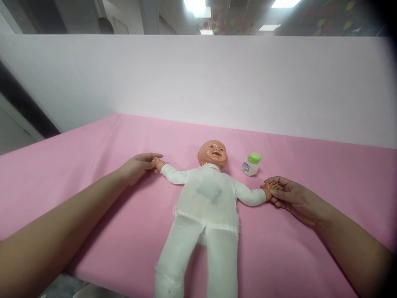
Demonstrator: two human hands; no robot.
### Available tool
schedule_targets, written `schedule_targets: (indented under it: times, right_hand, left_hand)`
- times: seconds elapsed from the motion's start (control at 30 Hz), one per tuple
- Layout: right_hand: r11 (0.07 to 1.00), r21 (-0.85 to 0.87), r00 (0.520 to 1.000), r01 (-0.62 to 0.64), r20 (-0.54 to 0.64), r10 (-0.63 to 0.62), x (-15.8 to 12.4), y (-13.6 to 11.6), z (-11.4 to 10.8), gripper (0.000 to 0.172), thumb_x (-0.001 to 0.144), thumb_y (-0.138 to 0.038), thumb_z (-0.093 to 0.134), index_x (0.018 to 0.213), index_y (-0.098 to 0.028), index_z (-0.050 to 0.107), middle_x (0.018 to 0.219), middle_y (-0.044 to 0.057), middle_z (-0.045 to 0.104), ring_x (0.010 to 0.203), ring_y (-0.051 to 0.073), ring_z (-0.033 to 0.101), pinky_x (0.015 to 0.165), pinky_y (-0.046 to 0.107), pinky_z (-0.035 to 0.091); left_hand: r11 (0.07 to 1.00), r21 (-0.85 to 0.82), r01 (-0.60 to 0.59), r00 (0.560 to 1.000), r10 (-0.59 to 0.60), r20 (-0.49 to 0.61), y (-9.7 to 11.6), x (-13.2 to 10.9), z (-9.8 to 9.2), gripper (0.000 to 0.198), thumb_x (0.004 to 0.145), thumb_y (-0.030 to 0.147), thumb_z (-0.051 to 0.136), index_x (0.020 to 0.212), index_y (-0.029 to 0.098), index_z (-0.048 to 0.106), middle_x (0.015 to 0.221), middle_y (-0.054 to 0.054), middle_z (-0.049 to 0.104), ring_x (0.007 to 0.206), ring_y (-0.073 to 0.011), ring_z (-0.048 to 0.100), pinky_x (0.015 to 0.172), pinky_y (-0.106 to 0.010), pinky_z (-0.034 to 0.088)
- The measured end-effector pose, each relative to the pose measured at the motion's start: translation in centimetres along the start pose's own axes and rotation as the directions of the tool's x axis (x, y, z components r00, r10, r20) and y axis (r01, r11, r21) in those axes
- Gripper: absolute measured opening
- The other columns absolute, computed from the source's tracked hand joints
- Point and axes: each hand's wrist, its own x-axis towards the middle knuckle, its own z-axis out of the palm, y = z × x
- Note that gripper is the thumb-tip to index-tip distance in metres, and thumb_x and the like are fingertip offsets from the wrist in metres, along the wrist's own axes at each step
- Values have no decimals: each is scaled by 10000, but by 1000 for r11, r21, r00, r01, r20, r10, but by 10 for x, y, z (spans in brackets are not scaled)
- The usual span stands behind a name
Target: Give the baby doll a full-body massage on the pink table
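A baby doll [204, 194] with a white cloth body and a hard plastic head lies on its back, arms stretched out to both sides. My left hand [141, 166] is closed around the doll's hand on the left of the view. On the right, my right hand [290, 196] pinches the doll's other hand between thumb and fingers. A greyish patch shows through the cloth on the doll's chest. The lower ends of its legs run out of the picture. Near the doll's head, on the right, is a small clear bottle [250, 165] with a green cap and a printed label.
The doll and bottle rest on a pink cover [279, 248] with slight creases. A white panel [198, 78] stands along the far side. Beyond it are bright ceiling lights [195, 6]. The cover's front edge shows at the lower left.
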Motion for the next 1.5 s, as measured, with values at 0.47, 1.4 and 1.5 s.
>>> schedule_targets:
  times: [0.47,1.4,1.5]
  right_hand:
    - [984,-181,990,-6,-139,-20,1,4,11,453,924,-654,640,826,-214,590,602,-18,539,495,96,386,450,223,311]
    - [983,-181,993,-12,-114,-9,-2,2,12,441,921,-637,656,848,-203,631,602,-19,499,515,100,382,466,227,304]
    - [996,-90,988,-10,-153,-3,1,3,11,360,893,-568,720,972,-222,662,667,0,571,516,102,400,455,228,324]
  left_hand:
    - [996,93,-8,999,13,-50,-4,4,2,375,834,495,753,1024,172,750,798,-84,721,621,-175,634,569,-285,489]
    - [993,113,-17,999,21,-36,-5,4,-1,439,813,504,793,1091,165,769,881,-107,751,665,-186,654,627,-315,519]
    - [997,72,-4,1000,5,-23,-5,4,-2,507,786,441,832,1200,163,736,906,-107,759,719,-200,686,672,-320,534]
